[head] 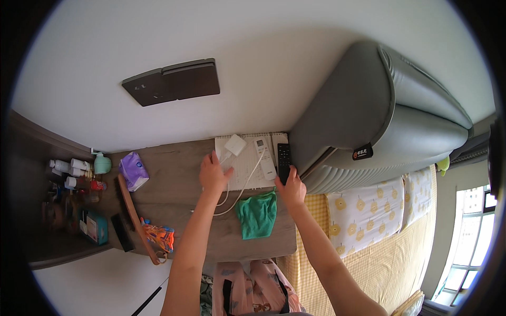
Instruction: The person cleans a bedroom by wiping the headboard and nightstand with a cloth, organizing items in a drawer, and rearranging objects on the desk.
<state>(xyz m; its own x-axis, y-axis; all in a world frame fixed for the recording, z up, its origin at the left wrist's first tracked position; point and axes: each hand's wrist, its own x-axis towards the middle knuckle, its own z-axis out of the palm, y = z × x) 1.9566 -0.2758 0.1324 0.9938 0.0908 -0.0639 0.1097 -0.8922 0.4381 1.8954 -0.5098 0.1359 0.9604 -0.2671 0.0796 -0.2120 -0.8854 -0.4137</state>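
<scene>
My right hand (291, 187) grips the lower end of a black remote control (284, 158), which lies along the right edge of a spiral-bound paper pad (242, 173). Over the pad's left edge is my left hand (213, 172), fingers apart, with nothing visible in it. Between the hands, a white power adapter (235, 145) and a white air-conditioner remote (265, 160) rest on the paper. A white cable (248, 181) runs from the adapter area, loops across the pad and passes below my left hand. A crumpled green cloth (257, 216) lies nearer to me on the wooden desktop (182, 162).
Leftward are a purple tissue pack (133, 170), a long wooden-handled brush (132, 213), a black comb-like object (122, 232), an orange toy (160, 236) and several bottles (75, 168). A grey padded headboard (348, 102) borders the desk's right side, beside a bed with flower-patterned pillows (367, 213).
</scene>
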